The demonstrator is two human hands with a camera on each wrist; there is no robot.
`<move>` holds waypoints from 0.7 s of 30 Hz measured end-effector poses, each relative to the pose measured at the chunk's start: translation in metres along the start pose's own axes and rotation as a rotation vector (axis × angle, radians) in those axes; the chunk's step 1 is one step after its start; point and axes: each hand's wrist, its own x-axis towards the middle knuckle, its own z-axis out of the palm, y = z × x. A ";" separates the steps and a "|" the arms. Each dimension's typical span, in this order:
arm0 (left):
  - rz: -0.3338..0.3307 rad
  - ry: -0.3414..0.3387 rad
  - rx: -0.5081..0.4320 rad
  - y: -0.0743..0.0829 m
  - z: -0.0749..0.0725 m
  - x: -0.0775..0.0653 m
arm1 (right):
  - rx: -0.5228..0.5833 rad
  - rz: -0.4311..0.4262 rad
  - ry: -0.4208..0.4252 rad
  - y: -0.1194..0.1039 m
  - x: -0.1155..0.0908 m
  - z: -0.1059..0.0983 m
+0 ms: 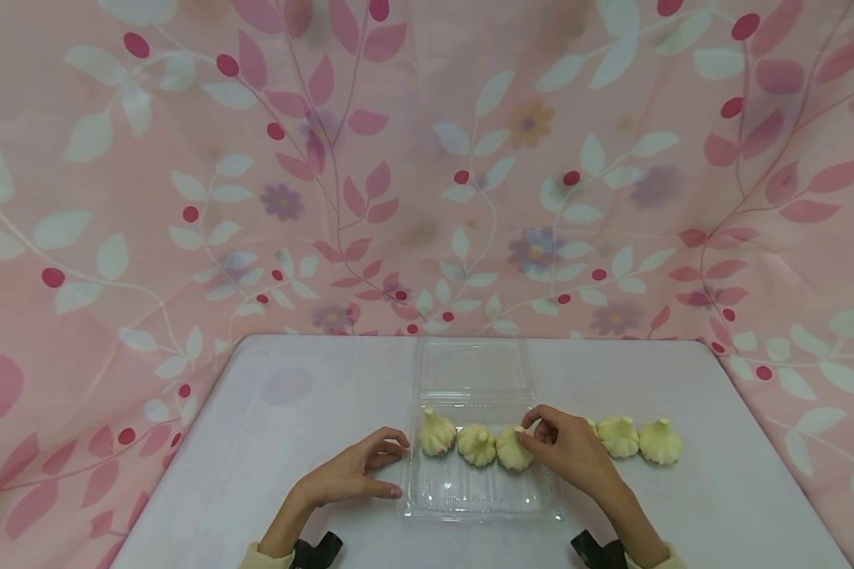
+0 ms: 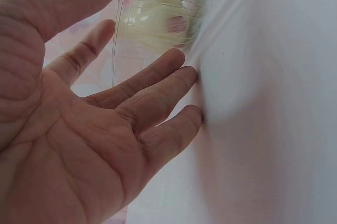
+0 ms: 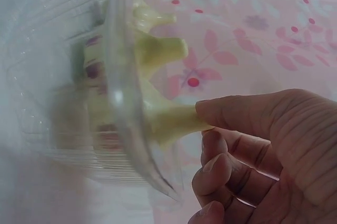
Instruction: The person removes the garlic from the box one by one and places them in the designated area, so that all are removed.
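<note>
A clear plastic clamshell box (image 1: 480, 499) lies unfolded on the white table. Inside its tray stand a left garlic bulb (image 1: 436, 433), a middle garlic bulb (image 1: 476, 446) and a right garlic bulb (image 1: 512, 452), stems up. My right hand (image 1: 576, 452) reaches over the box's right edge and pinches the stem of the right garlic bulb (image 3: 176, 120) between thumb and fingers. Beside the box's left edge is my left hand (image 1: 352, 472), its fingers loosely spread and holding nothing. In the left wrist view, that hand's palm (image 2: 79, 145) shows next to the tray wall.
The box's lid (image 1: 474, 369) lies flat behind the tray. Right of my right hand sit more garlic bulbs, among them a near one (image 1: 617, 437) and an outer one (image 1: 660, 442); another is partly hidden behind the hand. A pink floral cloth (image 1: 413, 174) hangs behind the table (image 1: 270, 442).
</note>
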 end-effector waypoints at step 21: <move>-0.001 -0.002 -0.009 0.002 0.000 -0.001 | 0.073 -0.092 0.062 -0.006 -0.004 -0.016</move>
